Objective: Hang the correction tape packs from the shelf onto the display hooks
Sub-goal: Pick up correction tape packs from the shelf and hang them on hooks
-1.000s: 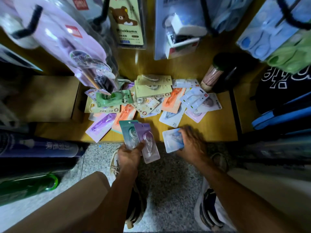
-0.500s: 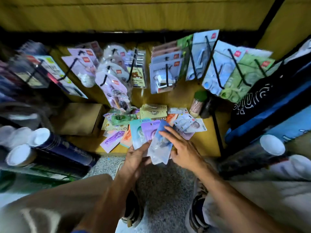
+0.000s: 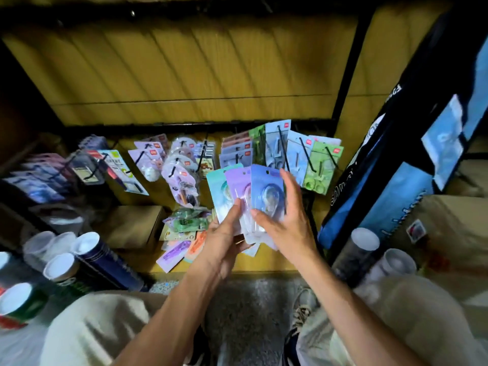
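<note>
The left hand (image 3: 221, 239) grips a fan of three correction tape packs (image 3: 247, 191), while the right hand (image 3: 284, 220) pinches the front blue pack (image 3: 266, 191). Pulling it free could spill the others. Beyond the hands, loaded display hooks (image 3: 281, 146) crowd access; loose packs (image 3: 182, 241) lie on the shelf (image 3: 264, 262) below.

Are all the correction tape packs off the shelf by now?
No, a loose pile of packs lies on the shelf, below the three fanned packs held between the left hand and right hand.
</note>
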